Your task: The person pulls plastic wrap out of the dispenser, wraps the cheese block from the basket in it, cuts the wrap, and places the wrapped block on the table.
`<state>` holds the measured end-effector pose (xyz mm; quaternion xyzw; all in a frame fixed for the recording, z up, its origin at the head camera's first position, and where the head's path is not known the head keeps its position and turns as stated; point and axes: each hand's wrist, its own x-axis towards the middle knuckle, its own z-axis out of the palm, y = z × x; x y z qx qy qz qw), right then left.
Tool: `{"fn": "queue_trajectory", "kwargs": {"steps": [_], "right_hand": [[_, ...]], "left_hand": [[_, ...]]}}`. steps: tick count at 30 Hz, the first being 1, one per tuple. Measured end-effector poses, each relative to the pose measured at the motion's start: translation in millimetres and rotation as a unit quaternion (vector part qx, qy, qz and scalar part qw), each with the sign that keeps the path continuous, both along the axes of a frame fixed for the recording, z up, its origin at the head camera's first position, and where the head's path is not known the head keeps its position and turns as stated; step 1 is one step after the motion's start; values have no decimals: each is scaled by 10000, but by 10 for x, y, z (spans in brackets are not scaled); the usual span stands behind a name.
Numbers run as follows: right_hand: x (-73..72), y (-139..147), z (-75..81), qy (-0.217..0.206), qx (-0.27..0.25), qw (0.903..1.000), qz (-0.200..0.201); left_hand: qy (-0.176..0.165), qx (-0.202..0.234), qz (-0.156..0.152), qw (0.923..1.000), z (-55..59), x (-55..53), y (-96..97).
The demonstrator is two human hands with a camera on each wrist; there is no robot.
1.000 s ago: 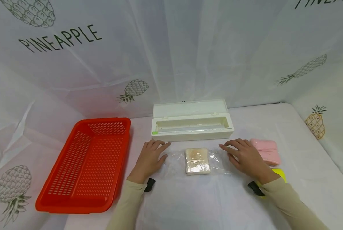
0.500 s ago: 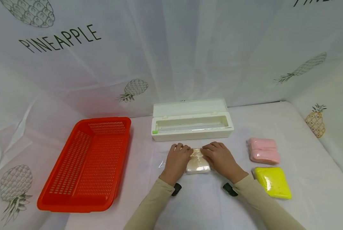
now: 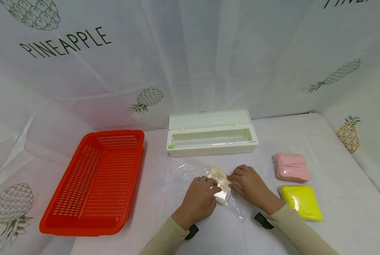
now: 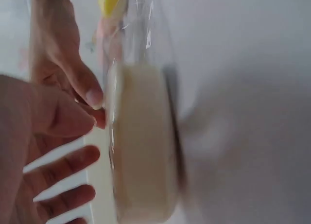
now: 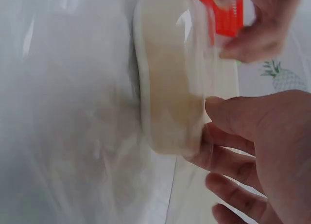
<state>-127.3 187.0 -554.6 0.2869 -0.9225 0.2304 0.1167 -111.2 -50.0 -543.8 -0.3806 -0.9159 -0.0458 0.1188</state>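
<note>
A cream-and-tan slab (image 3: 221,179), resembling a slice of bread, lies turned at an angle on the white cloth, under clear plastic film (image 3: 235,207) that spreads past two of its ends. My right hand (image 3: 249,185) pinches its far right corner; the right wrist view has thumb and index finger at the slab's edge (image 5: 170,83). On the other side, my left hand (image 3: 200,199) is over the slab's left edge, fingers slightly bent. From the left wrist, its thumb and fingers are spread apart beside the slab (image 4: 146,146), not gripping it.
Behind the hands stands a long white box (image 3: 213,148) with its lid raised and film inside. A red perforated basket (image 3: 126,212) is at the left. At the right lie a pink wrapped bundle (image 3: 291,167) and a yellow wrapped block (image 3: 301,202).
Both hands came inward from the film's two ends to the slab. The slab has since turned at an angle, and the left hand has shifted nearer to me.
</note>
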Motion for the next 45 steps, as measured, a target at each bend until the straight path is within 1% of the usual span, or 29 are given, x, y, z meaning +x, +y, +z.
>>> {"fn": "queue_trajectory", "kwargs": {"steps": [3,6,8,11,13,16,18,21,24,26,30,32,35,38,40,41,45], "right_hand": [[111,64,7,-211,-161,9996,125],[221,144,-11,-302,-293,9983,395],[287,203,-38,-187,-363,9972,630],[366,266,-93,167,-373,9947,940],[417,285,-135,378,-283,9941,976],[495,272,-198,565,-87,9945,875],[541,240,-236,606,26,9949,808],[587,168,-283,623,-16,9942,881],[611,100,-328,609,-264,9928,997],[620,65,-354,585,-570,9915,1009],[617,11,-361,378,-1299,9877,788],[610,-16,-350,252,-1608,9849,592],[603,-56,-336,133,-1889,9815,290],[608,-93,-322,19,-1970,9804,-54],[611,-120,-308,-63,-1962,9801,-295],[611,-135,-300,-89,-1958,9797,-416],[586,-197,-271,-34,-1896,9786,-803]], "left_hand": [[-159,17,-318,9994,-67,115,-71],[-283,47,-539,9981,-123,189,-138],[-314,-4,-609,9977,-142,216,-168],[-288,-103,-668,9973,-160,232,-193],[-265,-144,-706,9971,-168,235,-201],[-181,-168,-756,9968,-184,230,-209],[-171,-66,-764,9969,-198,225,-218],[-286,227,-747,9965,-229,215,-238],[-529,623,-728,9940,-255,208,-259],[-728,888,-718,9908,-260,206,-271],[-1131,1333,-693,9822,-256,208,-296],[-1251,1480,-680,9787,-250,210,-310],[-1321,1641,-647,9754,-243,213,-313],[-1340,1923,-550,9706,-240,211,-276],[-1375,2202,-364,9650,-239,205,-236],[-1428,2348,-221,9612,-238,203,-214],[-1651,2740,521,9460,-224,193,-125]]}}
